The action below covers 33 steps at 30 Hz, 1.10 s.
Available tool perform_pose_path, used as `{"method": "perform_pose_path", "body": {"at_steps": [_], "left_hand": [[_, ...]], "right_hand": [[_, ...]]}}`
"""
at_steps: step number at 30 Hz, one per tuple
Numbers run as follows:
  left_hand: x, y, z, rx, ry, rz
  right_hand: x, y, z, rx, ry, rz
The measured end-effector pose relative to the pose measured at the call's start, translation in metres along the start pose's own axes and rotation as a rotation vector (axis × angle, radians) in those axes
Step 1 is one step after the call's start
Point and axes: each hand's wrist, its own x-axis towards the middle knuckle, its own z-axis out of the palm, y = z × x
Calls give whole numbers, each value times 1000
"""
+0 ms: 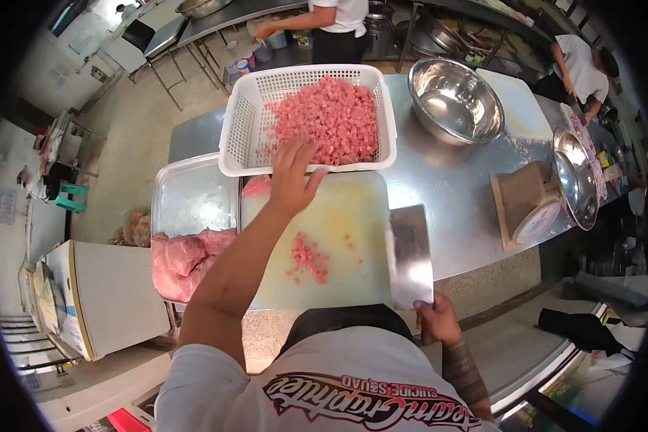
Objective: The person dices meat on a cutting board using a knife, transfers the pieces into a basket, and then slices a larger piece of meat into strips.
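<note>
My left hand reaches over the near edge of a white perforated basket, fingers spread, by the heap of diced pink meat inside. My right hand grips a broad cleaver by its handle, the blade lying over the right edge of the cutting board. A small pile of diced meat sits on the board with a few loose bits beside it. At the board's far left corner lies a strip of raw meat, partly hidden by my left arm.
A metal tray at the left holds large raw meat pieces. On the steel table stand a steel bowl, a white board and a dial scale with a metal pan. Other people stand farther back.
</note>
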Motion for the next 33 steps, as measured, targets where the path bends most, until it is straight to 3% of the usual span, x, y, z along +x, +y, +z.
{"method": "perform_pose_path", "body": {"at_steps": [3, 6, 8, 12, 17, 21, 28, 30, 33], "left_hand": [[-96, -11, -32, -40, -225, -113], [-143, -17, -42, -130, -444, -145], [-147, 5, -44, -190, -571, -92], [-160, 56, -35, -195, -656, -13], [-182, 86, -33, -168, -539, -142], [-208, 107, -40, -94, -383, -296], [-214, 99, -31, -59, -74, -491], [-203, 93, -35, -59, -8, -402], [-132, 87, -51, -30, 84, -242]], "right_hand": [[-25, 30, -7, -38, 106, 82], [-18, 33, -2, -254, 110, 38], [4, 54, 0, -350, 118, -32], [33, 4, 41, -400, 55, -20], [50, -18, 92, -487, -203, 117], [67, 36, 139, -635, -201, -156], [81, 43, 220, -415, -249, -253], [86, 34, 217, -429, -274, -264], [83, -31, 200, -447, -236, -400]]}}
